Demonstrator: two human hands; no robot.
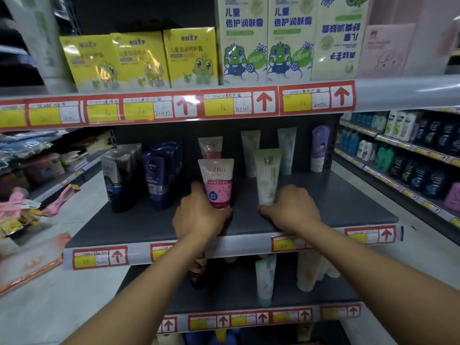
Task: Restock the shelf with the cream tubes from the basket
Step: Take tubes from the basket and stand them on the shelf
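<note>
Both hands on the middle shelf (pixel 336 202), each setting a tube upright, cap down. Left hand (pixel 199 215) fingers wrapped round the base of the pink tube (pixel 218 181); right hand (pixel 291 210) fingers pinching the bottom of the green tube (pixel 267 178). Neither let go yet.

Progress: mid-task by my read. A matching pink tube (pixel 210 146) and pale tubes (pixel 250 151) stand behind at the back, so these two go in front of their rows. Lots of bare shelf still. Basket not in view, can't tell how many are left.

Around: dark blue tubes (pixel 159 175) and silver tubes (pixel 119 175) just left, purple tube (pixel 319 148) far right at the back, yellow boxes (pixel 139 58) on the shelf above. Nothing blocking either spot.
</note>
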